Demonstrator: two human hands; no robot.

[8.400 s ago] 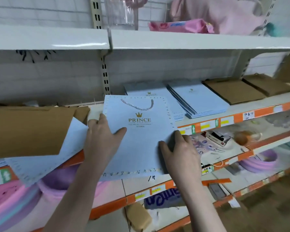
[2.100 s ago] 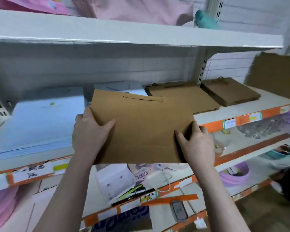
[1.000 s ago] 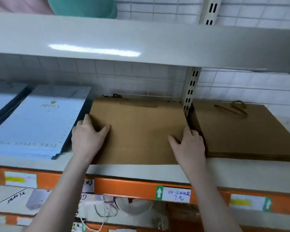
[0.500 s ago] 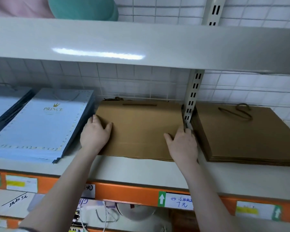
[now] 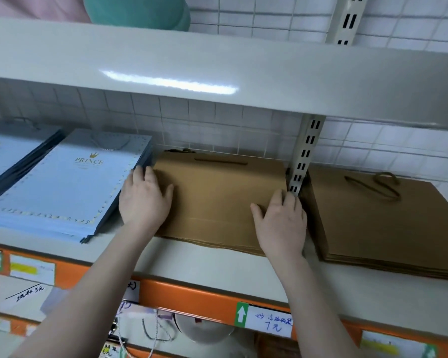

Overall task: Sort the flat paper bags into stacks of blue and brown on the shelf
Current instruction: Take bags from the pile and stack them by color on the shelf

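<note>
Brown paper bags [image 5: 217, 200] lie flat in a stack on the shelf [image 5: 217, 264], pushed back close to the tiled wall between the blue stack and the slotted upright post [image 5: 304, 161]. Both hands rest on the top bag. The left hand [image 5: 144, 200] lies on its left edge with fingers spread and fairly straight, just beside the blue stack; the right hand [image 5: 281, 223] lies on its right edge near the post, fingers relaxed and flat. Neither hand grips anything; they press on or steady the stack.

A blue stack [image 5: 65, 187] marked PRINCE sits to the left, touching or nearly touching the brown one, with a further blue stack [image 5: 8, 153] at the frame's left edge. Right of the post lies a second brown stack [image 5: 383, 220] with its cord handle on top.

By my reading the sorting is well along: every bag in sight lies with its own colour, none mixed. The step in hand looks like squaring up the brown stack. Whether unsorted bags remain outside the view I cannot tell. What seems left is aligning the front edges, which fan out a little on the brown stack under the hands.
</note>
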